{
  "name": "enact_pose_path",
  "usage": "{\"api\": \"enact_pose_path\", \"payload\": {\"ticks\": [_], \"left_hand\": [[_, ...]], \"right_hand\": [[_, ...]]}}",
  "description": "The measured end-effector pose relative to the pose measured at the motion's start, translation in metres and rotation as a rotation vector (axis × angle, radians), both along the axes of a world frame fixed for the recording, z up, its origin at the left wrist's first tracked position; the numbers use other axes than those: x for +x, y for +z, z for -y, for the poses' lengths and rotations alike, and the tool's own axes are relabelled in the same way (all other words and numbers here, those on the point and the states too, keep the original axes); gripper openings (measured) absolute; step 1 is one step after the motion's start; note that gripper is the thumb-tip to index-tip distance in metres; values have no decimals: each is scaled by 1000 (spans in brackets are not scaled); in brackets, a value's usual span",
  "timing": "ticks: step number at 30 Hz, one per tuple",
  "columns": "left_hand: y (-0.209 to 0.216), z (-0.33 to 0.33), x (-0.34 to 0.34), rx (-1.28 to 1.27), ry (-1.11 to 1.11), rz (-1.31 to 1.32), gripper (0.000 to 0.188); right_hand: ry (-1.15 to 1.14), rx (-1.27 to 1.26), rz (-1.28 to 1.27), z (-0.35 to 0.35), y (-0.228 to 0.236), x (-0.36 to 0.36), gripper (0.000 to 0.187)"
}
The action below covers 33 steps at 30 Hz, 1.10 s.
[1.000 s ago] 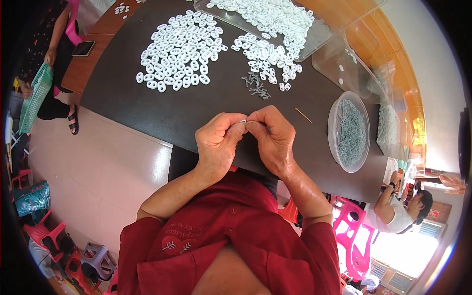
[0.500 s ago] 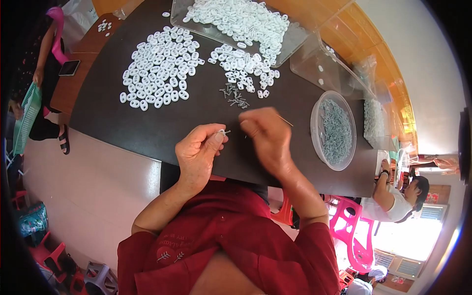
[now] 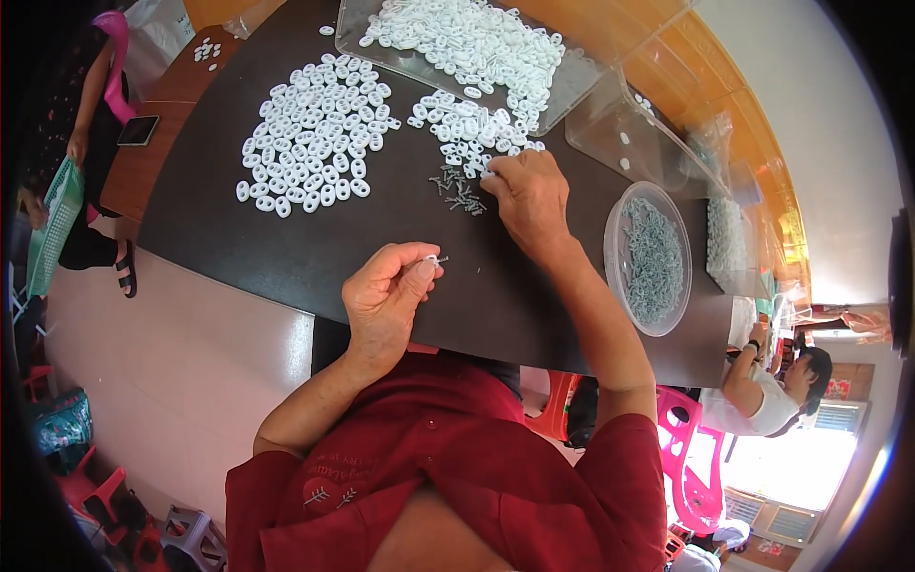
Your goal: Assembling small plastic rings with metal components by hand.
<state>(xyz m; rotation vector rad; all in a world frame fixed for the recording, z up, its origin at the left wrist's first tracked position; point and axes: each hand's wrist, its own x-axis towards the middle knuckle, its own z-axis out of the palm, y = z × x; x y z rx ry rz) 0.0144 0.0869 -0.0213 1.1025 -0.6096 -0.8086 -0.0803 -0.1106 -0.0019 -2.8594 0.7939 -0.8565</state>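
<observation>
1. Over the near edge of the dark rectangular table (image 3: 286,257), the left hand (image 3: 386,300) is raised with wrist bent, thumb and fingers pinched together on a small white plastic piece with a short metal pin (image 3: 437,259).
2. Right hand (image 3: 529,195) is stretched forward, palm down, fingertips closed on the small pile of white oval plastic rings (image 3: 462,129), just beside the scattered little grey metal screws (image 3: 459,189).
3. Round clear plastic tub (image 3: 651,257), right of the right forearm, holds grey metal parts.
4. Clear rectangular tray (image 3: 467,48) at the far edge holds more white rings.
5. Large loose spread of white rings (image 3: 310,133) lies left of the small pile, directly on the table.
</observation>
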Motion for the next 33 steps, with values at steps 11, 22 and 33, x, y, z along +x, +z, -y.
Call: {"api": "enact_pose_path", "payload": {"ticks": [11,22,33], "left_hand": [[-1,-1,2,-14,-12,44,16],[1,0,1,-35,7,24,14],[-1,-1,1,-13,3,31,15]], "right_hand": [[51,194,67,11,13,-13,17],[-120,18,26,37,15,-29,14],[-134,145,-56,38,3,-24,20]]}}
